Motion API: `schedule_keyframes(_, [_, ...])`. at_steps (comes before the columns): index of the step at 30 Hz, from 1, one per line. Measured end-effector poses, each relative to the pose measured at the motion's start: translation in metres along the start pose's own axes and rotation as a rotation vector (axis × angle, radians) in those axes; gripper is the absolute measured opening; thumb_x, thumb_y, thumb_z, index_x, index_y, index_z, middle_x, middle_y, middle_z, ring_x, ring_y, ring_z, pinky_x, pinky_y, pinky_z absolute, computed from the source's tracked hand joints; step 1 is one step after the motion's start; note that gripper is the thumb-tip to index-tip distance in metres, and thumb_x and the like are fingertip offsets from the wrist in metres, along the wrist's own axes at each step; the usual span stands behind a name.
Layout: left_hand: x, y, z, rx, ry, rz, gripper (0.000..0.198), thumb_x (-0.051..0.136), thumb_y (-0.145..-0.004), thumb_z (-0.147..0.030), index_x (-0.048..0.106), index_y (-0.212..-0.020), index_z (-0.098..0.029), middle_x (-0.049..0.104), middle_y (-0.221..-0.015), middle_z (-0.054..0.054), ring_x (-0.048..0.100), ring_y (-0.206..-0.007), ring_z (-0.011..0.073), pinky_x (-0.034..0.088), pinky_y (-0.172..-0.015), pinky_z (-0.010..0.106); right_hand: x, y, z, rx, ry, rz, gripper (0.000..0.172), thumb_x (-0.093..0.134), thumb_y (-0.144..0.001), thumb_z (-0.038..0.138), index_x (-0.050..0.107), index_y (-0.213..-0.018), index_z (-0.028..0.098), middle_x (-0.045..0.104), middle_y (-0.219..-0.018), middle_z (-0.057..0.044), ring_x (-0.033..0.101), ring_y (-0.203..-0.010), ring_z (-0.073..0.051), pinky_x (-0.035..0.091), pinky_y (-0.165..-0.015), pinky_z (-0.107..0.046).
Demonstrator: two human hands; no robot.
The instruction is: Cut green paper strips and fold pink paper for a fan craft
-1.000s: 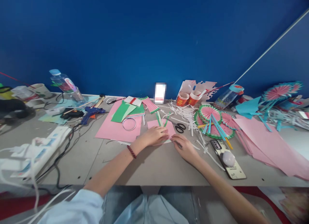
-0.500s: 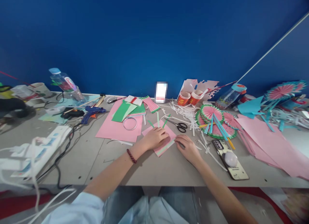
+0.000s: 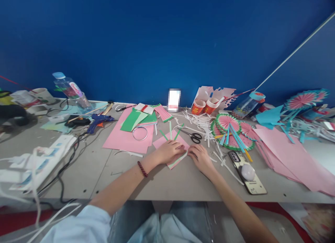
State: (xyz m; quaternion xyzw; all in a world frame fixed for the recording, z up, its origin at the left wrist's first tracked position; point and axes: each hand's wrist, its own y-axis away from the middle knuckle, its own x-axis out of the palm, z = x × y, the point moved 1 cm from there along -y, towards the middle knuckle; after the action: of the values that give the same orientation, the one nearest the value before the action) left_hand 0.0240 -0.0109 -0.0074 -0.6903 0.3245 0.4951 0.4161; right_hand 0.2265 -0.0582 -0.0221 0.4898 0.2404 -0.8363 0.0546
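A pink sheet of paper (image 3: 159, 142) lies at an angle in front of me. A pale green strip (image 3: 175, 162) runs along its near right edge. Flat across the sheet, my left hand (image 3: 170, 151) presses it to the table. At the right corner, my right hand (image 3: 199, 157) pinches the end of the pale strip, which bends up slightly off the sheet. Its fingertips nearly meet those of the left hand. Green paper strips (image 3: 178, 131) stick out past the far edge of the sheet. Black-handled scissors (image 3: 195, 137) lie just beyond my right hand.
On the left are pink and green sheets (image 3: 110, 142), a blue glue gun (image 3: 98, 121), a power strip (image 3: 49, 162) and a bottle (image 3: 68, 88). To the right lie a phone (image 3: 251, 182), watermelon paper fans (image 3: 231, 126) and paper scraps (image 3: 201, 121). Red cups (image 3: 198, 107) stand behind.
My right hand has moved slightly left and away from me, closer to my left hand. The strip's right end now lifts and bends. My left hand stays on the sheet.
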Motion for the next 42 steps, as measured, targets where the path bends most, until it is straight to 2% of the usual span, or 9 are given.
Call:
schedule_keyframes(8, [-0.0025,-0.0003,-0.0023,-0.021,0.006,0.009,0.03,0.035,-0.097,-0.026,0.06,-0.113,-0.024,0.058,-0.12,0.006,0.051,-0.11,0.0189,0.037,-0.094,0.033,0.0036,0.0023,-0.0048,0.009,-0.11,-0.044,0.011,0.051,-0.089,0.025,0.061,-0.089,0.019,0.065,-0.094,-0.009,0.057,-0.093,-0.024,0.044,-0.085,-0.042])
schedule_keyframes(12, [-0.0041,-0.0001,-0.0031,-0.02,0.017,0.014,0.03,0.035,-0.097,-0.026,0.059,-0.115,-0.025,0.058,-0.118,0.006,0.05,-0.11,0.0187,0.038,-0.093,0.033,0.0038,0.0028,-0.0039,0.007,-0.124,-0.074,0.013,0.051,-0.089,0.024,0.063,-0.085,0.021,0.066,-0.092,-0.008,0.058,-0.093,-0.024,0.045,-0.086,-0.042])
schedule_keyframes(19, [-0.0049,-0.0003,-0.0039,-0.024,0.034,0.004,0.029,0.035,-0.097,-0.025,0.06,-0.112,-0.023,0.059,-0.117,0.006,0.05,-0.111,0.0188,0.038,-0.093,0.033,0.0063,0.0058,-0.0051,0.037,-0.135,-0.115,0.015,0.051,-0.088,0.026,0.066,-0.088,0.022,0.067,-0.092,-0.008,0.06,-0.092,-0.025,0.048,-0.085,-0.042])
schedule_keyframes(25, [-0.0042,-0.0003,-0.0036,-0.038,0.04,-0.003,0.027,0.038,-0.096,-0.024,0.059,-0.112,-0.024,0.059,-0.115,0.006,0.05,-0.11,0.0182,0.038,-0.092,0.033,0.0064,0.0058,-0.0037,0.036,-0.128,-0.118,0.017,0.049,-0.087,0.024,0.066,-0.087,0.023,0.067,-0.092,-0.008,0.061,-0.092,-0.024,0.048,-0.084,-0.042])
schedule_keyframes(33, [-0.0051,-0.0012,-0.0053,-0.04,0.029,-0.001,0.027,0.037,-0.096,-0.025,0.06,-0.111,-0.024,0.059,-0.114,0.006,0.051,-0.108,0.0177,0.038,-0.092,0.032,0.007,0.0032,-0.0017,0.1,-0.126,-0.108,0.01,0.051,-0.085,0.021,0.061,-0.082,0.02,0.061,-0.091,-0.009,0.056,-0.088,-0.024,0.046,-0.083,-0.041])
schedule_keyframes(42, [-0.0046,-0.002,-0.0046,-0.041,0.061,0.017,0.03,0.036,-0.096,-0.025,0.061,-0.112,-0.024,0.059,-0.114,0.006,0.051,-0.108,0.0186,0.039,-0.091,0.034,0.0081,0.0032,-0.0006,0.08,-0.091,-0.095,0.012,0.049,-0.085,0.018,0.059,-0.079,0.02,0.06,-0.09,-0.009,0.055,-0.087,-0.025,0.045,-0.081,-0.042])
